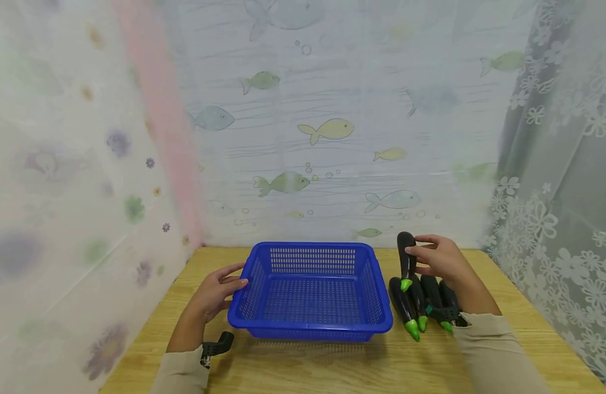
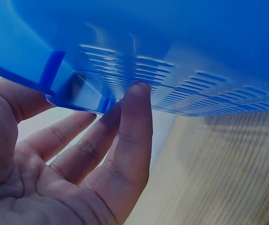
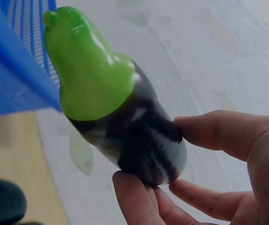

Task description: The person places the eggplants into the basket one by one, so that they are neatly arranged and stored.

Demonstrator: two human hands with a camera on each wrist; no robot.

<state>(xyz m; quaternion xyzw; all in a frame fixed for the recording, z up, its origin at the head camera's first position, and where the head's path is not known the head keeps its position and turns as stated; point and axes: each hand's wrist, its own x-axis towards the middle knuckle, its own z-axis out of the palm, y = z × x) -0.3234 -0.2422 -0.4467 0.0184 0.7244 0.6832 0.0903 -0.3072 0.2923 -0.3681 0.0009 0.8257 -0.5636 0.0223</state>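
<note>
A blue plastic basket (image 1: 310,327) with slotted walls and nothing inside stands mid-table. My left hand (image 1: 216,290) grips its left rim; in the left wrist view the fingers (image 2: 136,122) reach under the rim to the slotted wall. On the right, my right hand (image 1: 443,260) pinches a dark eggplant (image 1: 407,257) between thumb and fingers, raised above the others. Its green stem end (image 3: 92,70) shows large in the right wrist view, with the basket's side (image 3: 17,70) behind it. Several more eggplants (image 1: 403,303) lie beneath the right hand, partly covered by the wrist.
The wooden table (image 1: 293,372) ends at a back curtain (image 1: 332,164) printed with fish. A flowered curtain (image 1: 76,219) borders the left, and a lace curtain (image 1: 559,230) the right. A black wrist camera (image 1: 219,345) sits by the basket's left front corner.
</note>
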